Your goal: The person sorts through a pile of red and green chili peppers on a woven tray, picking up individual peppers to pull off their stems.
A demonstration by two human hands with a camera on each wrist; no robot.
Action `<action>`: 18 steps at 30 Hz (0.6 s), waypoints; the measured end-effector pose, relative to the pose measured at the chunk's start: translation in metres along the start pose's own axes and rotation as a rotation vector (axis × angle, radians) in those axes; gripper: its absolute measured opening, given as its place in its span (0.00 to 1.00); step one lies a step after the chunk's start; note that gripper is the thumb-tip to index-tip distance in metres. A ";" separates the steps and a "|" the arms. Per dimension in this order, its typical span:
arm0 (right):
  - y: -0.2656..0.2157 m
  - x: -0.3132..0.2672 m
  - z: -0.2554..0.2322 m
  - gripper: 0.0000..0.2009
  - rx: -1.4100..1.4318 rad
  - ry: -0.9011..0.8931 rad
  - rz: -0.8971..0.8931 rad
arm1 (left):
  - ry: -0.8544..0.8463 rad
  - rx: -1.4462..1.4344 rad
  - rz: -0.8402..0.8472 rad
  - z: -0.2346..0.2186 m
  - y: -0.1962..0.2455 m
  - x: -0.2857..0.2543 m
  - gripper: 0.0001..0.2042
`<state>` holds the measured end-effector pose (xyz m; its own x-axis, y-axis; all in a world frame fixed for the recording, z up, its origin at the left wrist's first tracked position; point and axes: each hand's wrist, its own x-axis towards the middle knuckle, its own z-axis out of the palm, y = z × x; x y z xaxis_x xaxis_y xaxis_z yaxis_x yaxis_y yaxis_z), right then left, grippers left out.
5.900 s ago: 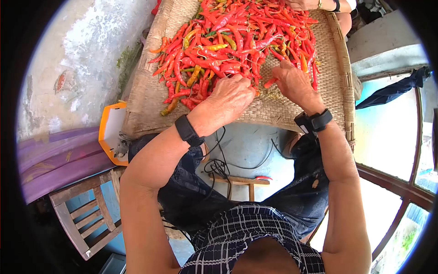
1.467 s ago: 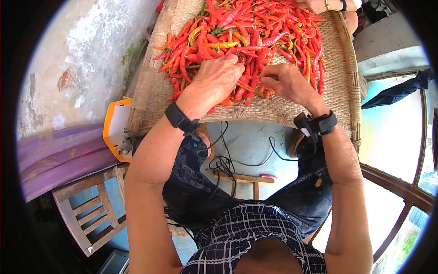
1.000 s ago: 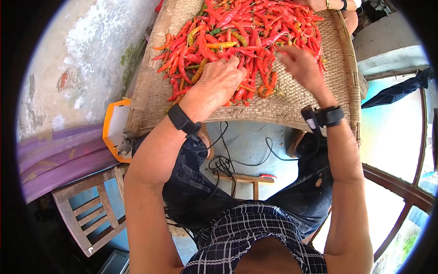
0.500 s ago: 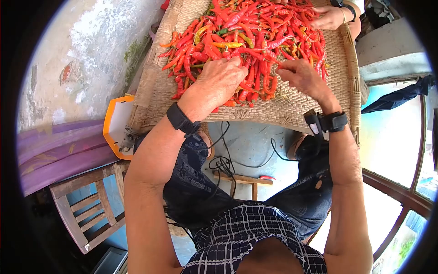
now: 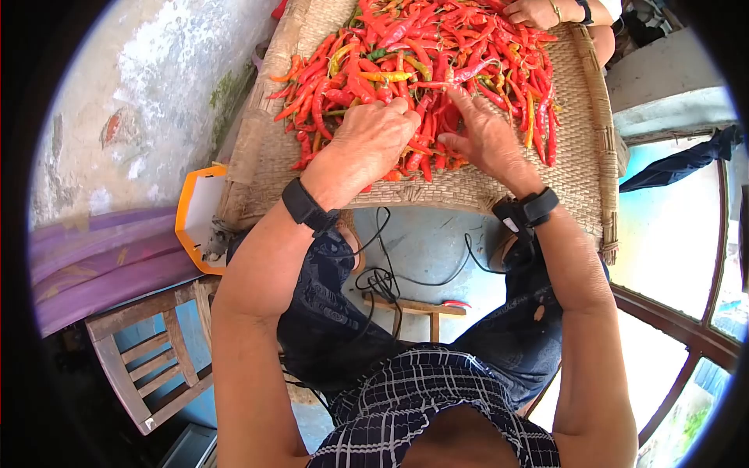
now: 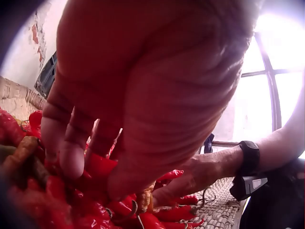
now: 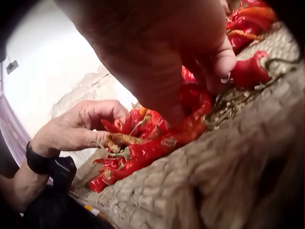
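A wide heap of mostly red chili peppers (image 5: 390, 78), with a few yellow and green ones, covers much of a woven tray (image 5: 573, 148). At the heap's near side my left hand (image 5: 367, 136) pinches a red chili pepper (image 6: 101, 166) between thumb and fingers; its curled fingertips are hidden from above. Just to its right, my right hand (image 5: 491, 140) reaches low into the heap, fingers extended and thumb held apart. In the right wrist view its fingers touch peppers close over the weave, beside a red chili pepper (image 7: 250, 71) with a long stem.
Another person's hand (image 5: 538, 11) lies at the tray's far right corner. A rough wall (image 5: 148, 93) stands at left, with an orange-edged container (image 5: 199, 218) near the tray. Black cables (image 5: 382, 285) run over the floor. A wooden chair (image 5: 156, 351) stands lower left.
My right hand has swung out rightward and come back left into the heap. My left hand stays nearly in place. The other person's hand reached over the peppers, then drew back.
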<state>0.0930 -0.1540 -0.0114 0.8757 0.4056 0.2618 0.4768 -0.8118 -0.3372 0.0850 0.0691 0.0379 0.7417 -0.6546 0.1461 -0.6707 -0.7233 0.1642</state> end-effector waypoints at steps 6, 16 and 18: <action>-0.015 0.007 -0.002 0.25 -0.004 -0.216 0.178 | -0.017 0.014 -0.007 -0.002 0.002 -0.001 0.06; 0.010 0.009 -0.064 0.09 0.610 -0.375 0.393 | -0.018 -0.029 -0.016 -0.003 0.004 -0.004 0.06; 0.003 0.006 -0.072 0.09 0.699 -0.379 0.432 | 0.000 -0.026 -0.031 -0.003 0.005 -0.003 0.07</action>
<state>0.0939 -0.1844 0.0544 0.8962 0.3366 -0.2890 -0.0703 -0.5355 -0.8416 0.0793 0.0676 0.0410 0.7619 -0.6323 0.1404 -0.6475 -0.7371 0.1935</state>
